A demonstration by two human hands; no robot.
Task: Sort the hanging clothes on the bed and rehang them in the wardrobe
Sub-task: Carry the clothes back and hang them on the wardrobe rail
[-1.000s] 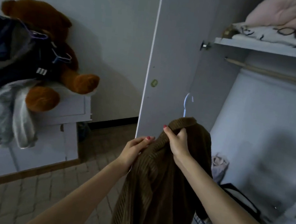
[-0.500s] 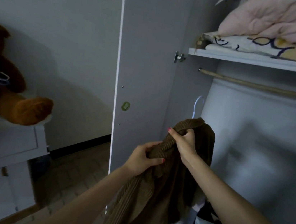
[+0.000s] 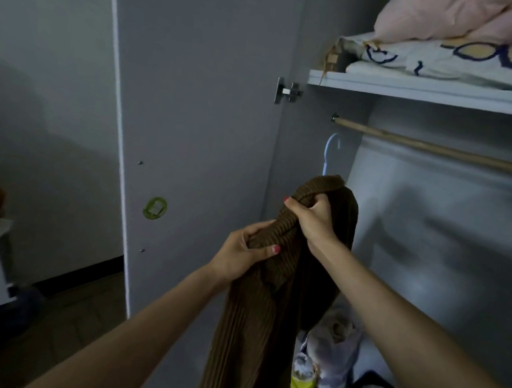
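Right now she's at the open wardrobe w/ a brown ribbed garment [image 3: 268,309] held up in both hands, just below and left of the wooden rail [image 3: 449,152]. Left hand [image 3: 240,253] has fingers and thumb curled round a bunched fold of the knit; right hand [image 3: 313,221] grips the top of the garment near the collar, fingers wrapped over the fabric. Its pale hanger hook [image 3: 331,153] sticks up above the collar, close to the rail's left end but not over it, so apart.

Progress, judging from what's visible: the rail is bare in the stretch I can see, so this looks like an early item, maybe the first to go back. Not hung yet. Left to do: lift hook over rail, let go, then fetch the rest, which aren't in sight.

Orientation: garment's long axis runs approx. vertical, collar end up, body hanging down past her forearms out the bottom of view. Hook points up, its open side facing right toward the rail.

Folded bedding [image 3: 461,58] sits on the shelf [image 3: 424,90] above; bags [image 3: 335,344] on the wardrobe floor.
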